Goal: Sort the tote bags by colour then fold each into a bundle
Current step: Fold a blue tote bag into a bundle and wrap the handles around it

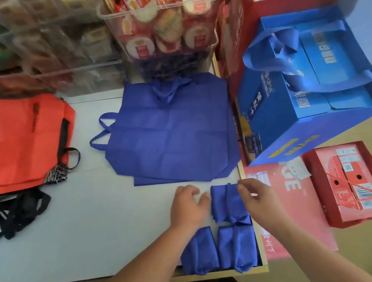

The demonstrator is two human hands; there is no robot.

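Head view: rumpled rectangular blue fabric bundle [226,203]

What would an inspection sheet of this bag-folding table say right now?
Surface: white table, wooden edge.
Job's things: flat blue tote bags stacked at back; three blue bundles front right; orange tote bags, black bags left.
Clutter: snack packets behind; blue gift box, red boxes right.
Fingers: left hand beside far bundle, relaxed; right hand at its corner, grip unclear.
Cables: nothing seen.
Surroundings: tan floor right.
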